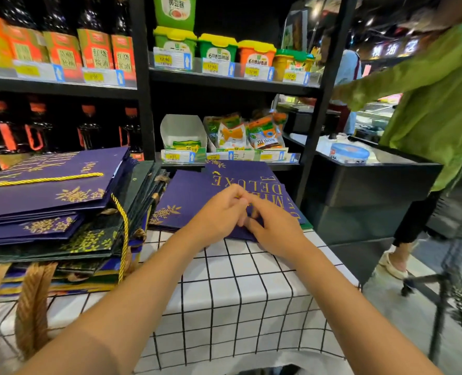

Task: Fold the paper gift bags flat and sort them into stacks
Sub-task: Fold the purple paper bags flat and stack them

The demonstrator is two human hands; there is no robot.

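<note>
Both hands, left hand [220, 212] and right hand [271, 226], pinch a purple gift bag's [192, 196] gold cord; tugging could skew the flattened stack.

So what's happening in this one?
A person is flattening paper gift bags in a shop aisle. Both hands, left and right, meet on a purple bag lying flat on the checked table, fingers curled at its gold cord. A taller stack of bags sits to the left.

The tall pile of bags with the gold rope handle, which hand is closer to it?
Left. The left hand lies just right of the tall pile; the right hand lies farther right, both on the purple bag.
</note>
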